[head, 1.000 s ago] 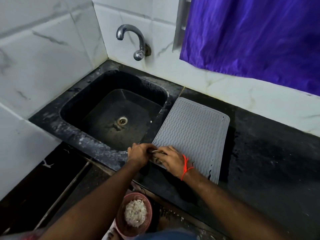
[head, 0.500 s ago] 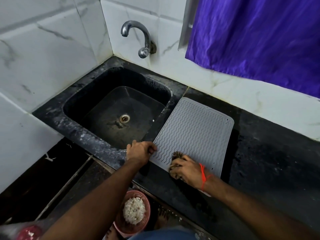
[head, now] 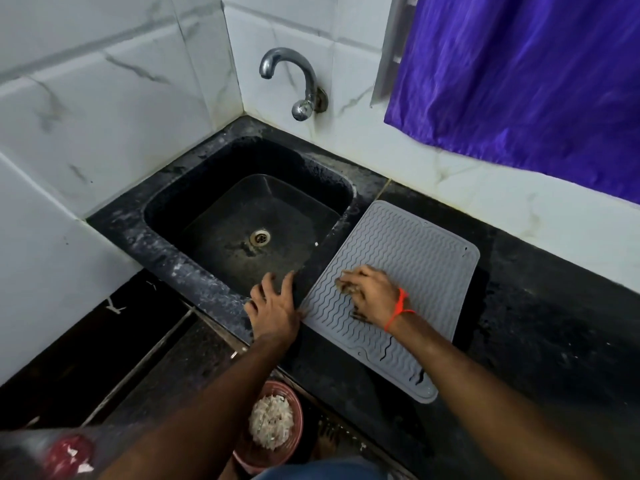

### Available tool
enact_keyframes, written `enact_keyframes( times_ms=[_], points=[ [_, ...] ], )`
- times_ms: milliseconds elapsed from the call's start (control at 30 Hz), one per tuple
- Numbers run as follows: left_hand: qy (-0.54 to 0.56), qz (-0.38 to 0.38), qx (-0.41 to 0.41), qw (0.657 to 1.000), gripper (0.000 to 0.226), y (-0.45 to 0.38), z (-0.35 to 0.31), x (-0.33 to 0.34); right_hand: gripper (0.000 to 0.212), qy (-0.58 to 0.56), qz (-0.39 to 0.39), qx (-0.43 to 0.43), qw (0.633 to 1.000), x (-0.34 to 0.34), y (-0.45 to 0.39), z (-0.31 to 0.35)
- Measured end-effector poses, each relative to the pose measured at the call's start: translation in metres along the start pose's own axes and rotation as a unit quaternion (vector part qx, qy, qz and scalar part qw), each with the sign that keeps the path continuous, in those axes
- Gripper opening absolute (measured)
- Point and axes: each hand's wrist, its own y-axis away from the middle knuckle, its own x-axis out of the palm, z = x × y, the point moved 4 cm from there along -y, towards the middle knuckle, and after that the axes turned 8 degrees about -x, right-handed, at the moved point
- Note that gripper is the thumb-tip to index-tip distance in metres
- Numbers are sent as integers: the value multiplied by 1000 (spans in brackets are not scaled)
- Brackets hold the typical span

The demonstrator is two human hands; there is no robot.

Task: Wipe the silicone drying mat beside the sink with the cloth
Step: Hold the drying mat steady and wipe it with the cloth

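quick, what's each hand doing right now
Left hand: open, fingers spread on the black sink rim.
Right hand: pressing a dark crumpled cloth on the grey ridged silicone mat.

black stone counter (head: pixel 540 334) with a sink (head: pixel 249 216) recessed at its left end. grey silicone drying mat (head: pixel 415 258) lies flat just right of the sink, reaching near the front edge. left hand (head: pixel 273 310) rests on the front sink rim.

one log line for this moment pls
step: wiping | right hand: presses cloth on mat | left hand: flat on sink rim, at mat edge
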Motion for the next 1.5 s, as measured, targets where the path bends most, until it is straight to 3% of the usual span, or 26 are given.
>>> enact_keyframes(
  times_ms=[100,233,333,400,533,700,767,900,1033,1133,1233,1333,1500],
  points=[
    [10,19,-36,999,79,-3,2,0,36,67,42,45,996,35,-18,20],
    [41,-17,-62,997,61,-4,17,-4,30,155,10,0,988,54,-2,63],
    [61,-67,-65,994,51,-3,19,-12,33,43,87,-66,993,62,7,72],
    [87,-95,-63,990,47,-4,15,-18,39,-38,128,-44,990,55,-2,59],
    [109,-110,-14,988,43,-7,0,-27,36,-10,-10,70,997,26,-42,11],
    [111,-103,10,988,38,-10,-7,-26,22,161,27,-8,987,47,-41,35],
    [128,-120,9,984,42,-13,-5,-28,22,134,33,-28,990,63,-20,60],
    [150,-138,22,979,28,-17,-2,-25,17,2,144,-112,983,65,-2,78],
    [144,-116,99,978,29,-6,-6,-21,39,-114,88,2,990,8,-32,26],
    [100,-44,167,980,33,5,-17,-9,36,-109,-25,97,989,-43,-69,-33],
    [29,19,204,978,39,14,-23,7,35,-67,-84,168,980,-73,-100,-85],
    [-5,38,201,979,45,15,-21,18,35,-17,-89,202,975,-82,-121,-117],
    [-22,42,200,979,46,12,-19,23,38,37,-36,199,979,-71,-146,-130]
  ],
)
